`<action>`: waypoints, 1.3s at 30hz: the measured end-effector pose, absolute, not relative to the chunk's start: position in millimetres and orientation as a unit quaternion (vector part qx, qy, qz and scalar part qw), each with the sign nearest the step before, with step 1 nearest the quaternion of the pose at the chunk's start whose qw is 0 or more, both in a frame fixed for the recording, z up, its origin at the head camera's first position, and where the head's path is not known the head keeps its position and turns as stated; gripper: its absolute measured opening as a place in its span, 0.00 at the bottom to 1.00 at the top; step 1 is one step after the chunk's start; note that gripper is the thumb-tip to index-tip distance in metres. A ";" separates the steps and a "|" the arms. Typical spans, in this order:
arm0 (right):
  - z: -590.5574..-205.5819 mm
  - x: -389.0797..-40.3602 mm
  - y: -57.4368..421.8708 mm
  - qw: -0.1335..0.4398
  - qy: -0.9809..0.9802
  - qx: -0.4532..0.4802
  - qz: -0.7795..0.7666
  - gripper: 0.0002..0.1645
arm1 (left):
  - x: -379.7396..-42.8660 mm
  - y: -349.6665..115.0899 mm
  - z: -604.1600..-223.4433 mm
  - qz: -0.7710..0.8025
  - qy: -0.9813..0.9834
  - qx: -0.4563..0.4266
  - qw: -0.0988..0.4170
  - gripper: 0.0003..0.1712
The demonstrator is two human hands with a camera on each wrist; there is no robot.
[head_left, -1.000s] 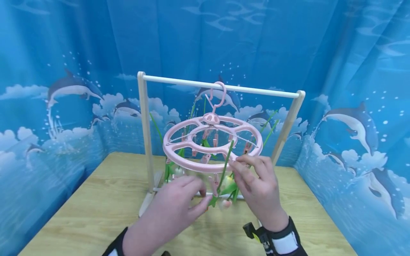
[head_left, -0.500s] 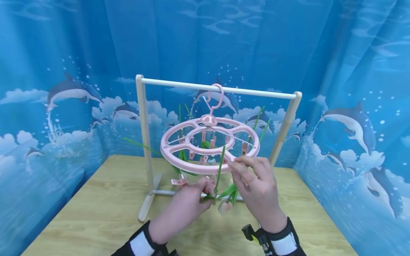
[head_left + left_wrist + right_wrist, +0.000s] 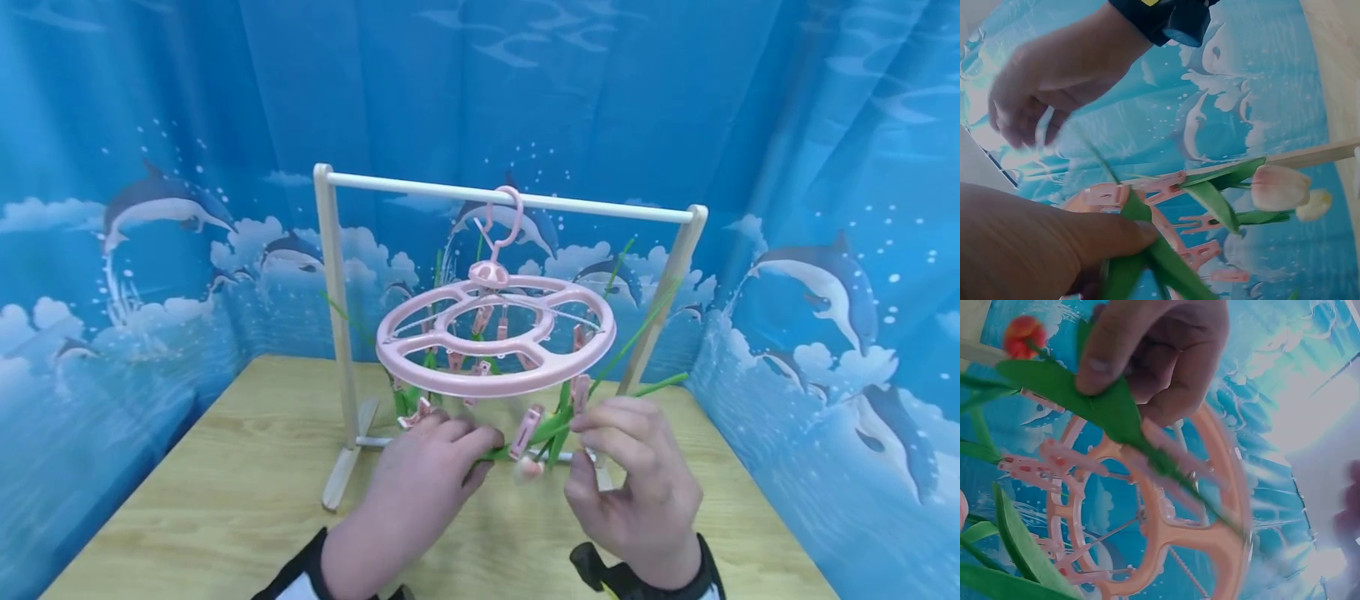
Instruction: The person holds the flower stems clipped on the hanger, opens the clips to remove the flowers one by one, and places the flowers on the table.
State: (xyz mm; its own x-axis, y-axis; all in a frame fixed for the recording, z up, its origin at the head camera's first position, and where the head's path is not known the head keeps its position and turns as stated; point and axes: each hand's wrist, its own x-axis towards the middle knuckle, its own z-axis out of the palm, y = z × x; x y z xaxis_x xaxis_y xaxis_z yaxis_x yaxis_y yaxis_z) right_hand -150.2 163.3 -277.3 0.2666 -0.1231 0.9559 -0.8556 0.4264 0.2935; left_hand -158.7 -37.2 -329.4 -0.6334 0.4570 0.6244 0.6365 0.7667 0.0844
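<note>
My left hand (image 3: 427,479) pinches the green leaves (image 3: 1066,394) of a red-orange tulip (image 3: 1024,336) between thumb and fingers. A pink clothespin (image 3: 527,433) hanging from the round pink drying hanger (image 3: 480,387) straddles the tulip's stem (image 3: 1204,500), which sticks out beyond it to the right. My right hand (image 3: 645,483) hovers just right of this clothespin, fingers bent and a gap between thumb and fingertips. In the left wrist view the right hand (image 3: 1047,94) sits near the blurred stem end. A pale pink tulip (image 3: 1279,187) hangs clipped close by.
The hanger's hook (image 3: 513,221) sits on the top bar of a white-and-wooden stand (image 3: 330,250). Several other tulips and clothespins dangle beneath the ring. Below lies a wood-grain table (image 3: 225,500), with a blue dolphin curtain (image 3: 420,100) behind and at both sides.
My left hand went to the tulip leaves and took hold of them. My right hand left the hanger's rim and moved down and right. The stem, upright before, now slants right.
</note>
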 end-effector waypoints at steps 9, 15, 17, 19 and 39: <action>-284.2 -150.4 177.5 0.473 -0.798 0.337 0.161 0.15 | -153.9 -46.4 -314.9 -0.171 -0.848 -0.347 0.362 0.15; -290.0 -155.8 182.0 0.367 -0.876 0.274 0.153 0.21 | -159.0 -56.7 -310.0 -0.162 -0.849 -0.340 0.370 0.18; -291.7 -158.4 181.3 0.341 -0.888 0.261 0.163 0.21 | -159.0 -58.2 -308.4 -0.154 -0.850 -0.337 0.373 0.19; -293.1 -160.4 180.1 0.321 -0.894 0.256 0.180 0.20 | -158.3 -59.0 -307.5 -0.152 -0.850 -0.339 0.374 0.19; -296.5 -160.6 174.3 0.380 -0.839 0.286 0.263 0.07 | -153.5 -63.7 -302.7 -0.149 -0.842 -0.340 0.391 0.21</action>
State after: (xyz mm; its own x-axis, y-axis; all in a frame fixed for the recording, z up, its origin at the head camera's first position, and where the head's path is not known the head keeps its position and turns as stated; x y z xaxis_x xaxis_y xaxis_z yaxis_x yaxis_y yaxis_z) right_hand -160.6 174.3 -296.5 -0.5466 -0.2808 0.7889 -0.6809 0.6975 -0.2235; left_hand -153.5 -63.7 -302.7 -0.4625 0.4561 0.7603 0.6897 0.7239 -0.0147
